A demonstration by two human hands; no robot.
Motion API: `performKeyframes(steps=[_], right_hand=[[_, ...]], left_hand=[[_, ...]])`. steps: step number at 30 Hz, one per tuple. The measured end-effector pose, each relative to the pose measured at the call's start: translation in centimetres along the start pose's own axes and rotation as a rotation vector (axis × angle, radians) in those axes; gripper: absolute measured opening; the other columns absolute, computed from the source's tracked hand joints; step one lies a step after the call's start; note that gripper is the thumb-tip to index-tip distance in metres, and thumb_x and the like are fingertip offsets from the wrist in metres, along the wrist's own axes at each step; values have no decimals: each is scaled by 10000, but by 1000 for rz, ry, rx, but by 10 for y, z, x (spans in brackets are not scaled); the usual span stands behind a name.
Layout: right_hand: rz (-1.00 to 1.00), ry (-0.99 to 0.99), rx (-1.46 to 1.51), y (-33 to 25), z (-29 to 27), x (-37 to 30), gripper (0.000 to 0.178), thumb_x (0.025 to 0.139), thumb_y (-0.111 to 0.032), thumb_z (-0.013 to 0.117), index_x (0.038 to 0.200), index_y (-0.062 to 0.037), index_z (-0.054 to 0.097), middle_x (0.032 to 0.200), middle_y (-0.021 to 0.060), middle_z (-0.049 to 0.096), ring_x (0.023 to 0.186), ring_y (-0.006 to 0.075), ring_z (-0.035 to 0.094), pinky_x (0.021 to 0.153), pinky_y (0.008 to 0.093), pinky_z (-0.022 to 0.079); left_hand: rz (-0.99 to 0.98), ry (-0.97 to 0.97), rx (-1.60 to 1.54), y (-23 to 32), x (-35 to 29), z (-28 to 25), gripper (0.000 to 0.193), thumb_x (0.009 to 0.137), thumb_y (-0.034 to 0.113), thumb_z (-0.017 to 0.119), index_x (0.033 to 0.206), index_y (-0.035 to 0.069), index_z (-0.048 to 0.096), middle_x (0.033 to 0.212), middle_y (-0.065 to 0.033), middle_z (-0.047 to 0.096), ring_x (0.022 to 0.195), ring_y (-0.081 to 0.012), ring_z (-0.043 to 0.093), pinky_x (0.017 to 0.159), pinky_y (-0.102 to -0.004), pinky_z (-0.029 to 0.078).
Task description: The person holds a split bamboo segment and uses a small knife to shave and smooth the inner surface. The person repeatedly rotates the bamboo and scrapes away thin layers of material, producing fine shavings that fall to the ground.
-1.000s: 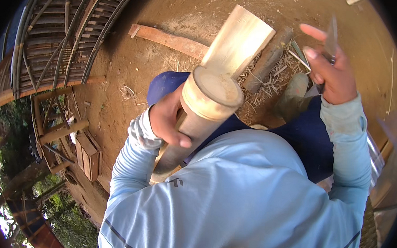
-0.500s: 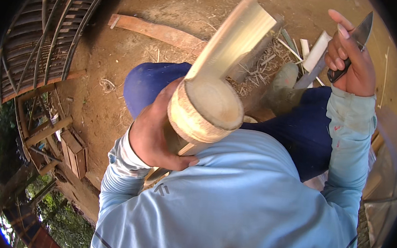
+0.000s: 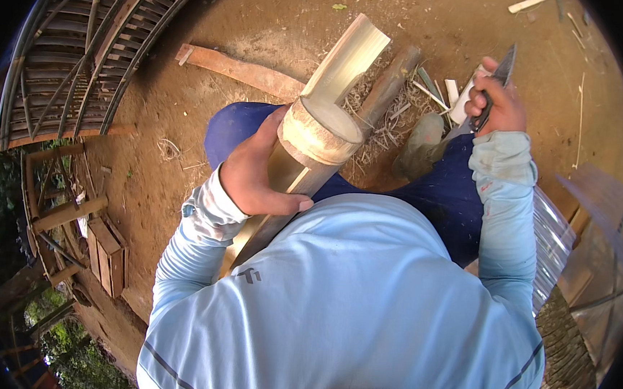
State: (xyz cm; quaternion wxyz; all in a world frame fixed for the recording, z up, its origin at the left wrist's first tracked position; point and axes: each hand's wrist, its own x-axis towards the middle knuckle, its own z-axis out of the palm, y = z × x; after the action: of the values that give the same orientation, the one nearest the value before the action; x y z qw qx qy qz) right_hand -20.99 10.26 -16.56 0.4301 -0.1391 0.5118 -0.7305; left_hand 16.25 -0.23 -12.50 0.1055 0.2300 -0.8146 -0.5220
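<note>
A thick piece of bamboo (image 3: 315,143) lies tilted across my lap, its pale ringed node facing up. From the node a long curved tongue of split bamboo (image 3: 346,56) rises away from me, while the lower part runs down beside my left forearm. My left hand (image 3: 259,173) is wrapped round the bamboo just below the node, thumb on the near side. Off to the right, apart from the bamboo, my right hand (image 3: 502,107) grips a knife (image 3: 506,66) by its dark handle, blade pointing up and away. Part of the handle is hidden by the fingers.
Beyond my knees, a round wooden pole (image 3: 390,84) lies among shavings (image 3: 396,124) and pale offcuts (image 3: 454,93). A flat reddish-brown strip (image 3: 244,69) rests on the dirt floor. A slatted bamboo structure (image 3: 83,48) stands left, near a wooden box (image 3: 107,256). Clear corrugated sheeting (image 3: 550,240) is at right.
The bamboo has gone lower and farther from my view, with my left hand still round it. My right hand with the knife has moved inward and down, its fingers now closed more tightly.
</note>
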Motion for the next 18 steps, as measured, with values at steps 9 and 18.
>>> performKeyframes(steps=[9,18], right_hand=[[91,-126,-293,16,16,-45,347,984,-345,601,1081,-15,646,764,-1,531,587,103,493,509,270,430],[-6,-317,-466,19,21,-58,301,949,-262,661,1126,-19,674,735,-12,540,557,73,495,510,246,420]], left_hand=[[52,109,233,28,-1,17,1195,581,264,911,1499,-62,220,1399,-277,466,1328,-377,474,1115,-377,366],[66,177,349,45,12,28,1289,551,220,918,1537,-34,128,1442,-241,445,1358,-347,441,1145,-390,316]])
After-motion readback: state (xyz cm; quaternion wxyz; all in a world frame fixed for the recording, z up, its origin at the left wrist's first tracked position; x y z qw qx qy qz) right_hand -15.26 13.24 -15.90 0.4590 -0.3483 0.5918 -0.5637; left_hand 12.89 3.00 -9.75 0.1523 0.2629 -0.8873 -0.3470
